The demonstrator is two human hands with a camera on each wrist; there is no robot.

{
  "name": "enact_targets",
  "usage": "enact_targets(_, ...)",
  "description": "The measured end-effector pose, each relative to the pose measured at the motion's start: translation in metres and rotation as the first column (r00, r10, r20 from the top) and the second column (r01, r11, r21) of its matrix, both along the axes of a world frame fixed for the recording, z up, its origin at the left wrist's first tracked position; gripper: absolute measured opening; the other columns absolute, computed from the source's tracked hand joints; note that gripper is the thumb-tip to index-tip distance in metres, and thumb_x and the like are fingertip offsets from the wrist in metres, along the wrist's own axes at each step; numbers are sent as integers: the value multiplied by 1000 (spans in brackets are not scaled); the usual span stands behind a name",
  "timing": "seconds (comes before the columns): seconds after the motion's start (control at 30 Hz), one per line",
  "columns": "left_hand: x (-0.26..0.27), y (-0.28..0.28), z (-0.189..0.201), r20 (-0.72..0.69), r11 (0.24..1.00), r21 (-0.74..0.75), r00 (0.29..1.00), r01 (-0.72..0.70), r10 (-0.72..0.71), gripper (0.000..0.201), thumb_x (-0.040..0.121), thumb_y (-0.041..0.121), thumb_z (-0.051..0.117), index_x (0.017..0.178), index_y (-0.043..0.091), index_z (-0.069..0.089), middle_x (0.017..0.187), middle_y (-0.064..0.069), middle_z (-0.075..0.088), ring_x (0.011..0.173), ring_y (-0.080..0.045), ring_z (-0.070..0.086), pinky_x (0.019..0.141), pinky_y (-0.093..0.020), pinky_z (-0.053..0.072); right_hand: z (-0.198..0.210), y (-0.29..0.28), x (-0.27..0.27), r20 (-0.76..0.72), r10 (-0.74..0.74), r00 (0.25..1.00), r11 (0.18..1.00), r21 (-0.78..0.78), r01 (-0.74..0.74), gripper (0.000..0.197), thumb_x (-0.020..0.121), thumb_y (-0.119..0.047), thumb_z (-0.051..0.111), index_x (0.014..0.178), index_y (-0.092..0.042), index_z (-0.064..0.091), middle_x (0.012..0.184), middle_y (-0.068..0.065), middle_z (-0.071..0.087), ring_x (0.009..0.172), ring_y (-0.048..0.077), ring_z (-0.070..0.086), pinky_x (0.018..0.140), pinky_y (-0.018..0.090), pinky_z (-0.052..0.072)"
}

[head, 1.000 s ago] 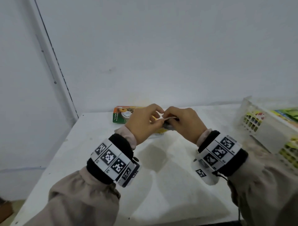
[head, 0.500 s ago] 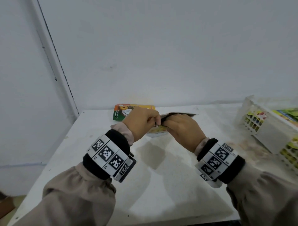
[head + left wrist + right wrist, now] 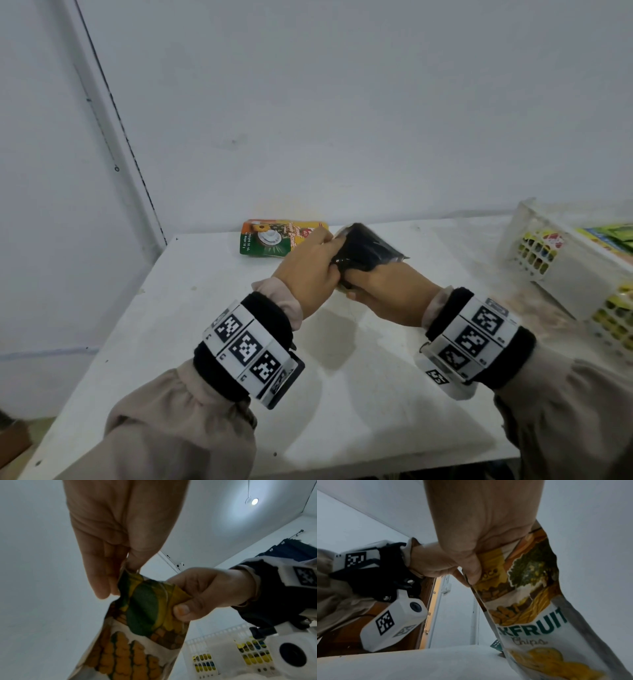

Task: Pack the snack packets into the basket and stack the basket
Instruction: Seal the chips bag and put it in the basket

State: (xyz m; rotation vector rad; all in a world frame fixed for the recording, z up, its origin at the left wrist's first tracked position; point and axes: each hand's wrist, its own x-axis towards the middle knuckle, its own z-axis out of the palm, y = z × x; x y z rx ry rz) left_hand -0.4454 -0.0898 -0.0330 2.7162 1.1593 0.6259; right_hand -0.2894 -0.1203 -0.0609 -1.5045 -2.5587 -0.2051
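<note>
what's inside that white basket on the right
The white basket already holds snack packets: yellow and green wrappers show over its rim and through its grid wall. How many, and what lies beneath them, is hidden.

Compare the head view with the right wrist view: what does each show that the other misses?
Head view only: the white basket at the right holding packets, a green-and-orange packet lying on the table, and the held packet's dark back.
Right wrist view only: the printed front, reading "KFRUIT Chips", and the left wrist camera.
Both: the left hand and right hand gripping one end of the jackfruit chips packet.
</note>
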Motion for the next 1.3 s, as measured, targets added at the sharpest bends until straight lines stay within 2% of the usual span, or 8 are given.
enact_targets(0.13, 7, 2, 0, -57, 1000, -22, 998, -19, 17, 50, 85, 3, 44, 135, 8, 43, 124, -13, 45, 107, -30, 49, 85, -26, 34, 12, -9, 11, -226, 26, 974, 983, -170, -66, 36, 89, -23, 59, 124, -13, 57, 121, 1, 62, 109, 13, 56, 94, 22, 40)
enact_targets(0.33, 17, 2, 1, -62, 999, -46, 998, -17, 14, 53, 86, -1, 43, 138, 8, 41, 127, -13, 44, 110, -30, 48, 93, -31, 37, 51, -30, 70, -714, -48, 698, 994, -102, -36, 17, 71, 3, 64, 75, -13, 69, 71, -8, 70, 68, 7, 63, 72, 16, 51)
enact_targets(0.43, 22, 0, 6, -66, 999, -43, 997, -29, 26, 53, 86, -1, 43, 138, 9, 41, 129, -12, 43, 110, -29, 48, 93, -27, 34, 49, -20, 101, -506, -330, 797, 913, -384, 135, 24, 73, 7, 66, 74, -17, 70, 60, -2, 65, 62, 9, 57, 67, 26, 47)
enact_targets(0.57, 28, -2, 9, -57, 998, -39, 997, -57, 55, 52, 86, 1, 44, 137, 12, 43, 127, -10, 45, 111, -27, 48, 90, -24, 33, 8, 0, 114, 4, -450, 893, 731, -573, 371, 42, 82, -19, 69, 123, -14, 58, 119, 4, 58, 112, 16, 54, 97, 28, 40)
enact_targets(0.73, 32, -7, 10, -70, 994, -60, 994, -92, 88, 51, 86, 4, 42, 136, 11, 44, 125, -11, 46, 112, -27, 47, 91, -26, 33, -29, 24, 122, 183, -445, 877, 603, -662, 444, 77, 81, -31, 69, 145, -20, 26, 149, 2, 28, 136, 19, 31, 110, 30, 27)
enact_targets(1.07, 38, -12, 9, -39, 987, -64, 989, -146, 144, 46, 90, 1, 42, 135, 12, 47, 121, -14, 49, 107, -29, 49, 88, -24, 31, -42, 35, 118, 381, -355, 854, 728, -461, 508, 86, 66, -56, 73, 137, -23, 39, 135, 1, 45, 124, 24, 42, 108, 35, 29)
enact_targets(1.23, 38, -18, 8, -1, 978, -89, 982, -189, 189, 46, 93, 3, 39, 138, 14, 41, 124, -14, 43, 111, -27, 44, 92, -21, 29, -46, 34, 121, 294, -327, 898, 750, -497, 436, 40, 60, -54, 75, 72, -26, 49, 81, -11, 54, 89, 18, 49, 82, 29, 39)
enact_targets(1.3, 38, -19, 8, 12, 976, -101, 980, -195, 197, 47, 93, 4, 40, 138, 15, 40, 122, -15, 43, 109, -26, 44, 87, -17, 28, -45, 31, 120, 238, -299, 924, 760, -526, 382, 34, 69, -43, 74, 70, -23, 47, 70, -11, 47, 78, 16, 49, 65, 22, 37)
